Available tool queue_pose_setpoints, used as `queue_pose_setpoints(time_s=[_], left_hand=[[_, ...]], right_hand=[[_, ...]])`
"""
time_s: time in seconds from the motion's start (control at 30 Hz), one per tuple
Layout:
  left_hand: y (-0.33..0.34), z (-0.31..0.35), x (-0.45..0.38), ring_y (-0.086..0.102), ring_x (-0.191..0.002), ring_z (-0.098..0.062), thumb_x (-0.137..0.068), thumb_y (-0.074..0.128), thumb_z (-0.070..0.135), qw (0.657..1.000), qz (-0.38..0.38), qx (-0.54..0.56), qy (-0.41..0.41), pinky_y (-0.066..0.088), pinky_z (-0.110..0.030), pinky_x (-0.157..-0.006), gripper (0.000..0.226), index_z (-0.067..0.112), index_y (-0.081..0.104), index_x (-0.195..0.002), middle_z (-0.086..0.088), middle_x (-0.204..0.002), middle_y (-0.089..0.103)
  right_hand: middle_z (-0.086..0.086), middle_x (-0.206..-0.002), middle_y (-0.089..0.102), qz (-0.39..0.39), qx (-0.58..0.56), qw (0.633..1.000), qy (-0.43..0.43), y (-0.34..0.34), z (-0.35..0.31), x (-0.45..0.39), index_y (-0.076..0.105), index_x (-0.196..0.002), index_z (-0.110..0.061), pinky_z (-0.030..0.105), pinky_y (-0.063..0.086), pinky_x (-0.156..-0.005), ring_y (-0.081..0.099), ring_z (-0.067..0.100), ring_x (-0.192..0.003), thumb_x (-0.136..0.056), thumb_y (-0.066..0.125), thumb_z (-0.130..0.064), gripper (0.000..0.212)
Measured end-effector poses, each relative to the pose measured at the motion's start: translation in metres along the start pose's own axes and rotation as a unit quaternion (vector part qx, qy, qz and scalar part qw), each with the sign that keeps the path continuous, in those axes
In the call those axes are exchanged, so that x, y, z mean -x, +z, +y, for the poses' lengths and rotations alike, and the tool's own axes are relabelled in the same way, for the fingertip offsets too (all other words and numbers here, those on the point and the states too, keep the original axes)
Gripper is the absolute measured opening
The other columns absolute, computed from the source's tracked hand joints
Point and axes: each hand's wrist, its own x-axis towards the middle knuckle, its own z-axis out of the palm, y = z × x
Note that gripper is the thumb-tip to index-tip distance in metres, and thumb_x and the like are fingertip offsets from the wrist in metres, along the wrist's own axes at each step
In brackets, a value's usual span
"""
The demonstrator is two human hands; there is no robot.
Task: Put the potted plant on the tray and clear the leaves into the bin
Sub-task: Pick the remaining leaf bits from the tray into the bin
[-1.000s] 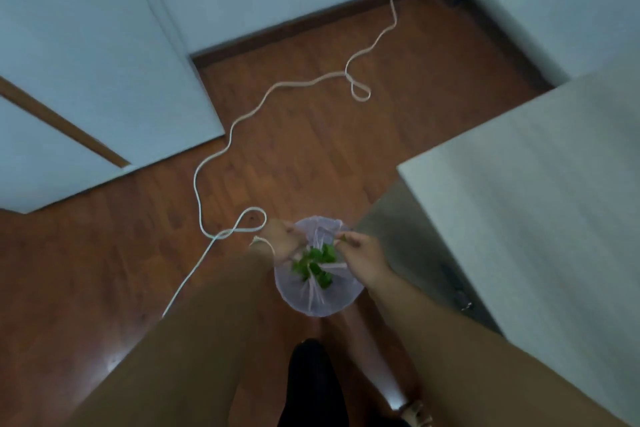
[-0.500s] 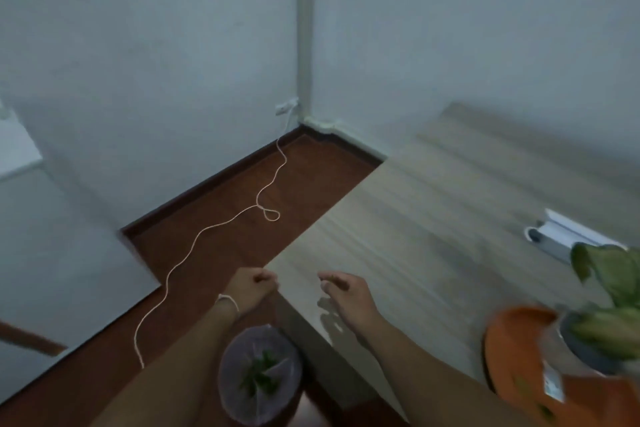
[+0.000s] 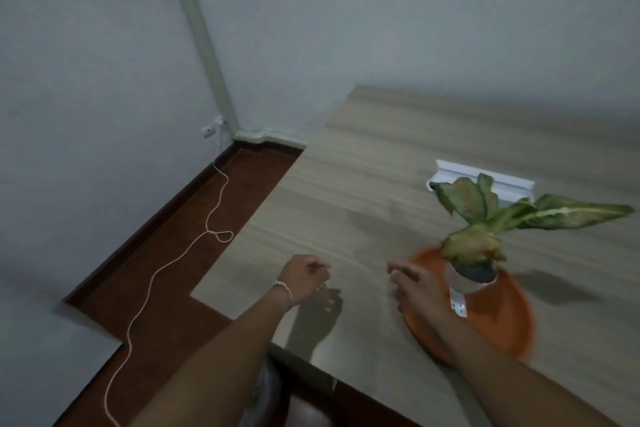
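Observation:
A potted plant (image 3: 471,277) with large pale green leaves stands in a white pot on a round orange tray (image 3: 498,315) on the wooden table (image 3: 363,191). My right hand (image 3: 414,284) hovers just left of the tray's rim, fingers loosely apart, holding nothing. My left hand (image 3: 304,276) is above the table's near left corner, curled into a loose fist with nothing visible in it. A sliver of the bin's pale bag (image 3: 265,381) shows below the table edge, mostly hidden by my left forearm.
A white power strip (image 3: 485,180) lies on the table behind the plant. A thin white cord (image 3: 166,263) snakes over the dark wooden floor from a wall socket (image 3: 209,130) in the corner. Pale walls close in on the left and behind.
Both hands let go of the bin bag with the leaves and rose over the table. The view swung up and right, bringing plant and tray into full sight.

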Motion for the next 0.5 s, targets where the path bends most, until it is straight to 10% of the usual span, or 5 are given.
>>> queue_pose_setpoints(time_s=[0.5], left_hand=[[0.17,0.061,-0.003,0.056,-0.119,-0.023,-0.083,0.068,0.026,0.905,-0.209,-0.338,0.154,0.041,-0.026,-0.1,0.048,0.014,0.058,-0.128,-0.008,-0.13,0.061]], right_hand=[[0.004,-0.085,0.071,0.044,0.119,0.988,0.083,-0.14,0.082,0.015,0.068,-0.098,-0.015,0.012,0.046,-0.059,0.063,0.016,-0.074,-0.077,0.083,-0.02,0.026]])
